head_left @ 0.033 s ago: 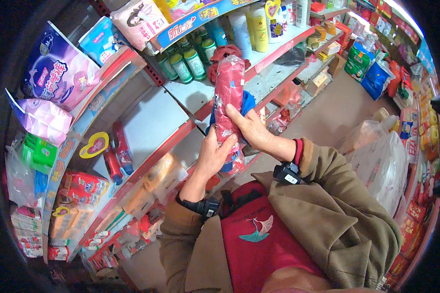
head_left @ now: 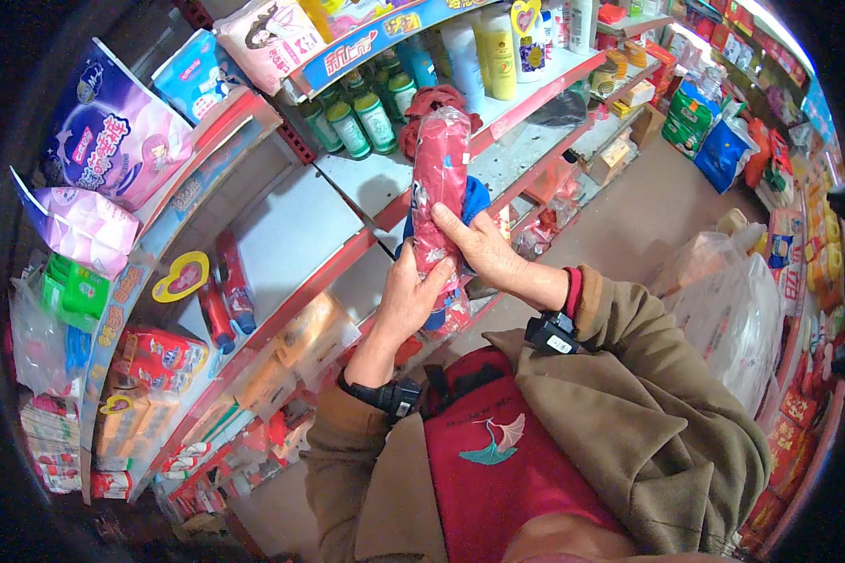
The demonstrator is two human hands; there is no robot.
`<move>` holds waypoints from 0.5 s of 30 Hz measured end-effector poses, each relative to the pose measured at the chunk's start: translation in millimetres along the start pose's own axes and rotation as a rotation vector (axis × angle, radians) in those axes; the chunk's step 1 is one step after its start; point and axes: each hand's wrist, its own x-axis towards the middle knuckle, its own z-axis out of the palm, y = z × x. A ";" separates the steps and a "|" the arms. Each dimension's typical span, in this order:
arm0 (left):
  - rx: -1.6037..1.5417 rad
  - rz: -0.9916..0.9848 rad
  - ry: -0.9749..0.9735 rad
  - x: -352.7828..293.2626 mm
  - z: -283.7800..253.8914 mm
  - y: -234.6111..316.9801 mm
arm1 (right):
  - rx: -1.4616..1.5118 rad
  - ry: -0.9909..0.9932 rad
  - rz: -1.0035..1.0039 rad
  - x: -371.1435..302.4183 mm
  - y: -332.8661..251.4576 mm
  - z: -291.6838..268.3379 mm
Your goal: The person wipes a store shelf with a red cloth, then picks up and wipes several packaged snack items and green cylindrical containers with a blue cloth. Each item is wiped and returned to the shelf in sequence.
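In front of the shelves I hold a long pink roll-shaped package [head_left: 441, 150] in shiny clear plastic, its top end pointing away from me. My left hand [head_left: 411, 293] grips the lower part from the left, thumb over the front. Higher up on the right side, my right hand [head_left: 486, 249] is closed round it, its thumb pressed on the plastic. Something blue [head_left: 477, 194] shows behind the package and my right hand; its kind is hidden. A crumpled dark red thing [head_left: 436, 98] sits just behind the package's top end.
Green bottles [head_left: 349, 129] and a yellow bottle [head_left: 499, 58] stand on the shelf beyond. Red and blue long packages [head_left: 218, 319] lie on the white shelf [head_left: 300, 211] at left. Large plastic-wrapped goods [head_left: 728, 305] stand on the right, with bagged packs [head_left: 723, 150] on the floor farther off.
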 end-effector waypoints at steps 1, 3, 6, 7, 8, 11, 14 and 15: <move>0.040 -0.056 0.007 -1.1 -0.3 0.4 | 0.001 -0.058 0.023 -2.7 2.3 -3.5; 0.117 -0.072 0.023 -1.5 -0.6 0.6 | -0.053 -0.095 0.041 -6.3 8.3 -5.9; 0.178 -0.052 0.027 -0.9 -0.7 -0.1 | -0.129 -0.146 0.039 -6.9 14.3 -8.4; 0.165 -0.075 0.017 -0.2 -0.9 -0.4 | -0.081 -0.148 0.054 -6.6 15.5 -7.9; 0.152 -0.111 -0.002 0.3 -1.3 -0.5 | -0.040 -0.132 0.084 -5.9 15.8 -7.8; -0.013 -0.110 -0.086 -0.6 -8.3 0.1 | 0.291 -0.122 0.062 -3.2 13.2 -7.5; -0.309 -0.124 -0.135 -6.0 -19.1 -0.7 | 0.449 -0.156 0.103 0.4 5.2 -12.3; -0.376 -0.143 -0.122 -8.7 -23.7 -2.0 | 0.474 -0.162 0.105 0.9 2.5 -13.7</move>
